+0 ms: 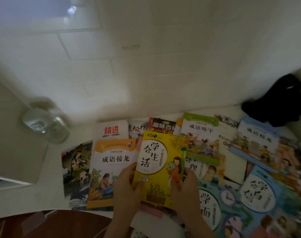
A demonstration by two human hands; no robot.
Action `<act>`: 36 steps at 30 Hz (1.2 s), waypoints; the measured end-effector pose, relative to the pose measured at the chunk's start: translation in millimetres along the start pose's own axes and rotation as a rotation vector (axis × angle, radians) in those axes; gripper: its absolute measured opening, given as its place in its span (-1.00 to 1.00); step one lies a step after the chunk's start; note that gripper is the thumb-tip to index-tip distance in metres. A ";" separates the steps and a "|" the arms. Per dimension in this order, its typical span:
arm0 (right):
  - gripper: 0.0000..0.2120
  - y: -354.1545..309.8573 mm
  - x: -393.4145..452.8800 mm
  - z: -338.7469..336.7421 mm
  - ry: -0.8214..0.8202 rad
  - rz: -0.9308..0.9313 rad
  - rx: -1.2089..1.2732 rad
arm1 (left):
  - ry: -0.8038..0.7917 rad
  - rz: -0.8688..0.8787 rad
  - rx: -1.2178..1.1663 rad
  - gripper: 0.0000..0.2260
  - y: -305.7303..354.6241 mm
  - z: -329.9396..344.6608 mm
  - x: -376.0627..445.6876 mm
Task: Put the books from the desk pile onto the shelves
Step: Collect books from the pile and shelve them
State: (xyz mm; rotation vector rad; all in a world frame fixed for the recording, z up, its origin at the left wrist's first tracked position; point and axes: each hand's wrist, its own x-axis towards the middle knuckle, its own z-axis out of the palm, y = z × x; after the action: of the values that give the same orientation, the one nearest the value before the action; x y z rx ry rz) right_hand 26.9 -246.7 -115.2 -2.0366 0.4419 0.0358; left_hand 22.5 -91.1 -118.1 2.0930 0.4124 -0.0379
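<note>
A yellow book (159,166) with a white circle and a girl on its cover is held up over the spread of books on the white desk (48,169). My left hand (127,189) grips its lower left edge, thumb on the cover. At the lower right edge, my right hand (185,188) grips it too. Under and around it lie several children's books: an orange-topped one (110,169) to the left, a green-topped one (201,138) behind, blue ones (256,191) to the right.
A clear glass jar (44,124) stands on the desk at the left. A black cloth-like object (277,100) sits at the back right corner. White panelled wall (146,57) rises behind the desk. A dark reddish-brown surface (51,224) shows below the desk edge.
</note>
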 end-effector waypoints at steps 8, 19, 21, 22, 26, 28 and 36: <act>-0.57 10.9 115.9 -91.3 0.140 0.024 -0.168 | -0.196 0.256 0.010 -0.60 91.7 90.1 73.8; -0.76 10.0 155.1 -121.4 -0.054 0.221 -0.111 | -0.466 -0.112 0.008 -0.17 129.4 117.4 109.7; -0.85 2.5 130.1 -136.2 -0.070 0.164 -0.059 | -0.503 -0.078 -0.015 -0.31 140.8 100.8 91.7; -0.89 3.0 110.6 -144.0 -0.069 0.143 -0.035 | -0.517 -0.058 -0.022 -0.41 143.1 93.4 77.2; -0.87 25.9 13.9 -161.8 -0.036 0.189 0.012 | -0.577 0.029 -0.022 -0.60 119.6 86.1 2.0; -0.87 49.6 -15.4 -159.5 0.004 0.234 -0.066 | -0.597 0.019 0.052 -0.65 94.2 97.2 -26.1; -0.71 101.2 -53.7 -136.5 0.092 0.313 -0.281 | -0.536 -0.018 0.210 -0.44 45.4 113.5 -75.8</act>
State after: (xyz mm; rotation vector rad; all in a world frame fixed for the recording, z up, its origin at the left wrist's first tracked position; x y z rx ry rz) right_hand -77.8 -390.8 -122.5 -2.2301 0.8512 0.2054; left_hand -19.5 -228.4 -126.7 2.1769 0.1022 -0.6619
